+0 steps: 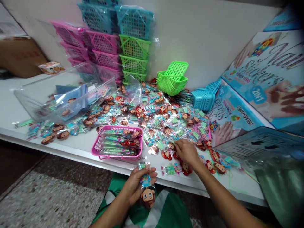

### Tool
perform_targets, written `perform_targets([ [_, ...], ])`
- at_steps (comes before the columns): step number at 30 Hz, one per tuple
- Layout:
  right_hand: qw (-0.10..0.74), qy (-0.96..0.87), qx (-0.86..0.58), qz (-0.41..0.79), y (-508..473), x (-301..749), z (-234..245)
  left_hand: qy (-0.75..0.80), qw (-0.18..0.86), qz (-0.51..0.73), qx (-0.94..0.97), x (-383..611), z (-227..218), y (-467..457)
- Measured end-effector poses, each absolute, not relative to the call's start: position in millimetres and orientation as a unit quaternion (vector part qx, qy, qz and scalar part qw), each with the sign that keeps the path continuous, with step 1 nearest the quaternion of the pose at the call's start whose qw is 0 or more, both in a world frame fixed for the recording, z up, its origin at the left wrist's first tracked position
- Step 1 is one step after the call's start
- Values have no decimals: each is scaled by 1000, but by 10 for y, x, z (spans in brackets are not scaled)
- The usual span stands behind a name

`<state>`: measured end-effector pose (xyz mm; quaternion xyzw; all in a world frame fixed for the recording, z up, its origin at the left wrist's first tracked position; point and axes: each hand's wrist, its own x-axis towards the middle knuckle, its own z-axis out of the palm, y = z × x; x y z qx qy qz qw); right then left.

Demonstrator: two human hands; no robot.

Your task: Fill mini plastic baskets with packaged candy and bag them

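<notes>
My left hand (137, 183) is closed round a small stack of clear sticker packets (145, 180) with cartoon faces, held just in front of the white table's edge (78, 148). My right hand (186, 151) reaches onto the table and pinches at a packet in the wide heap of packets (166, 123). A pink basket (118, 155), filled with packets, stands on the table left of both hands.
Stacks of wrapped pink baskets (95, 47), blue baskets (133, 19) and green baskets (134, 57) stand against the wall. Loose green baskets (172, 79) and blue baskets (204, 98) lie behind the heap. A clear plastic bin (64, 95) sits left; large sticker boxes (266, 82) lean right.
</notes>
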<state>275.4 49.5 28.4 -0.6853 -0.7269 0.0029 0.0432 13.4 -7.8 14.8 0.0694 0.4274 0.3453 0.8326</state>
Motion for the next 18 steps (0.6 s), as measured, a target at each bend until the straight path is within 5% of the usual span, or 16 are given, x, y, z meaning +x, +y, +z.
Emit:
perform_targets([
  [4,120,-698,-705,17,292,2555,471,411,827,381,52,227,131,-128],
  [11,206,-774,-534,271,-169,1691,475,397,819,412,49,319,146,-140],
  [18,54,-852,-518,57,454,1928,170,404,864,299,28,78,94,-183],
])
